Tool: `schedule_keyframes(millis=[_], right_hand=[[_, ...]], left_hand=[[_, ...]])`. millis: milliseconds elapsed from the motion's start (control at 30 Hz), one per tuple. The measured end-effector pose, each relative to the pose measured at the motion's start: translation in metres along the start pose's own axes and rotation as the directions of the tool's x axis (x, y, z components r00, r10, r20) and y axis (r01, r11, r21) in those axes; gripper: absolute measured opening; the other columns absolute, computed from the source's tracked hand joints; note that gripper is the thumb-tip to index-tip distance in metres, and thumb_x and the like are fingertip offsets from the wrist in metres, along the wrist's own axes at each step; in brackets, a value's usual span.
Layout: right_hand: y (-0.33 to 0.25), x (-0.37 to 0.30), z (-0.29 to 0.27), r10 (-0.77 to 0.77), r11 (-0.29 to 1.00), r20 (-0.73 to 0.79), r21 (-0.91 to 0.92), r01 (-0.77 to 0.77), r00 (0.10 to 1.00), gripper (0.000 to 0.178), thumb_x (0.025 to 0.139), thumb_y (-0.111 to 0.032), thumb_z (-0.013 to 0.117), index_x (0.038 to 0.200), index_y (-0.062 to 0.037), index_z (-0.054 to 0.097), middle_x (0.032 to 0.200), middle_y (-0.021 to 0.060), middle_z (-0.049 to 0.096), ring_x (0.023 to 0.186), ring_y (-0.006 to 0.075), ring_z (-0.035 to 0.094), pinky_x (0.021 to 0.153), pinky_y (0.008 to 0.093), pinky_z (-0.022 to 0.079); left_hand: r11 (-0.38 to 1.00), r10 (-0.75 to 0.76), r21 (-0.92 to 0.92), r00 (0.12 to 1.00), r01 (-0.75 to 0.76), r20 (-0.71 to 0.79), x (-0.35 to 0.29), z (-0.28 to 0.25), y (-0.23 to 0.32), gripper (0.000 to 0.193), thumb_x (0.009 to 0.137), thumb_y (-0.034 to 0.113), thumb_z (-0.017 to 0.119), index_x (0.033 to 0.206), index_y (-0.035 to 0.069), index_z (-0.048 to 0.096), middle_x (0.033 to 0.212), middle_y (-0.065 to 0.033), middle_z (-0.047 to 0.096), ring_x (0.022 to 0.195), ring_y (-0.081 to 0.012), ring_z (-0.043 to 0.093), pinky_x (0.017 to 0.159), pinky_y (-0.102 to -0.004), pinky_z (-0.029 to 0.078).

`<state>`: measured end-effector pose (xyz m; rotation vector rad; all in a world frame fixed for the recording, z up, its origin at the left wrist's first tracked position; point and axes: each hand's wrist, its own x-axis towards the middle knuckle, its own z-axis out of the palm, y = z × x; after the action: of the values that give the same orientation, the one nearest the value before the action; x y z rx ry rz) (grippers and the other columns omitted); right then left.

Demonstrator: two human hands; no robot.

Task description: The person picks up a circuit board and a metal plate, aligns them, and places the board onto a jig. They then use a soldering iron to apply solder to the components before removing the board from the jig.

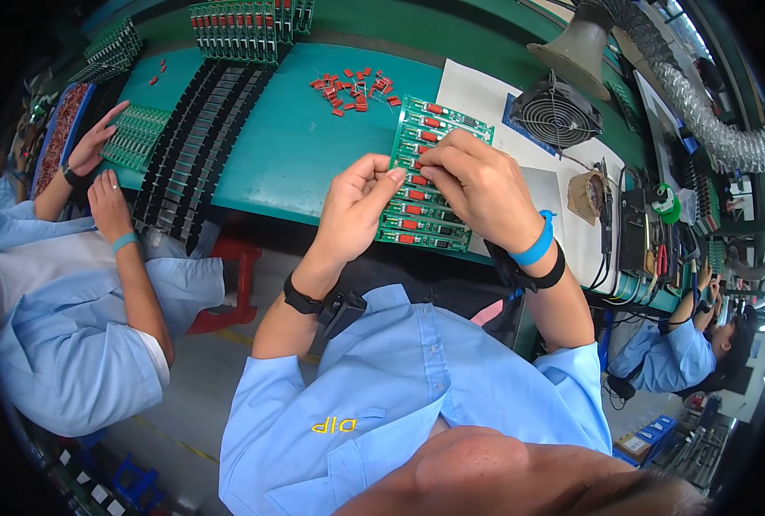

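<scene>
A green circuit board panel (445,240), divided into several narrow strips, is tilted up in front of me at the bench edge. Red box-shaped capacitors (413,209) sit in a column along its strips. My left hand (354,209) grips the panel's left edge, thumb on top. Over the panel's middle, my right hand (479,182) has thumb and forefinger closed at a red capacitor in that column; the fingertips partly hide it. Beyond the panel, loose red capacitors (361,107) with thin wire leads lie in a scattered pile on the teal mat.
Left of me, a black slotted conveyor rack (200,138) crosses the teal bench (271,163). Upright boards (236,33) stand at its far end. A co-worker's hands (96,146) are near another panel (137,138). At right are a black fan (556,116), a duct funnel (576,53) and tools.
</scene>
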<state>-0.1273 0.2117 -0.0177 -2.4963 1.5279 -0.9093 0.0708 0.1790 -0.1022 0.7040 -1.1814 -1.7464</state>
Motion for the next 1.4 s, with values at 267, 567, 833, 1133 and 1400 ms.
schedule_keyframes(millis=[267,567,833,1133,1400], right_hand=[[0.001,0.0,0.002,-0.009,1.0,0.008,0.012,0.009,1.0,0.013,0.09,-0.001,0.076,0.102,-0.0027,0.071,0.092,0.0111,0.065,0.081,0.0333,0.069,0.068,0.0419,0.056],[0.0,0.008,0.008,-0.036,0.997,0.022,0.075,0.034,0.999,0.015,0.09,0.002,0.074,0.104,-0.0016,0.07,0.094,0.0128,0.065,0.083,0.0345,0.069,0.07,0.0423,0.056],[0.003,-0.001,-0.011,0.026,0.984,-0.017,0.174,-0.023,1.0,0.016,0.092,0.002,0.076,0.108,-0.0002,0.075,0.092,0.0146,0.07,0.079,0.0294,0.068,0.069,0.0355,0.054],[-0.01,0.007,-0.04,-0.118,0.902,0.257,0.432,-0.005,0.959,0.02,0.087,-0.002,0.083,0.106,0.0001,0.078,0.088,0.0125,0.071,0.071,0.0235,0.067,0.065,0.0342,0.052],[0.008,0.006,-0.007,-0.019,0.995,-0.063,0.097,0.025,0.998,0.02,0.086,-0.002,0.083,0.105,-0.0011,0.078,0.093,0.0098,0.07,0.082,0.0268,0.069,0.07,0.0365,0.056]], left_hand=[[1.0,0.012,-0.024,1.0,-0.012,-0.014,0.001,0.005,0.002,0.017,0.11,0.011,0.061,0.114,-0.003,0.068,0.09,0.005,0.066,0.078,0.0016,0.052,0.068,-0.0195,0.042],[1.0,-0.011,-0.028,0.999,0.012,0.038,0.0,-0.016,-0.001,0.019,0.11,0.01,0.06,0.122,-0.002,0.068,0.106,-0.0029,0.074,0.095,-0.004,0.065,0.088,-0.0219,0.052],[0.995,0.048,0.087,0.999,-0.05,0.023,0.011,-0.004,-0.013,0.012,0.106,0.011,0.068,0.114,0.002,0.07,0.102,0.0031,0.07,0.092,-0.0036,0.061,0.081,-0.0226,0.05],[0.995,0.086,-0.04,0.989,-0.092,-0.117,0.0,-0.002,0.004,0.013,0.108,0.013,0.066,0.108,0.0,0.07,0.092,0.0051,0.067,0.079,-0.0004,0.055,0.07,-0.0202,0.045],[0.999,0.023,0.038,0.999,-0.021,-0.028,0.005,-0.001,0.006,0.019,0.109,0.013,0.064,0.116,-0.003,0.071,0.093,0.0037,0.07,0.081,0.0007,0.057,0.072,-0.0196,0.047]])
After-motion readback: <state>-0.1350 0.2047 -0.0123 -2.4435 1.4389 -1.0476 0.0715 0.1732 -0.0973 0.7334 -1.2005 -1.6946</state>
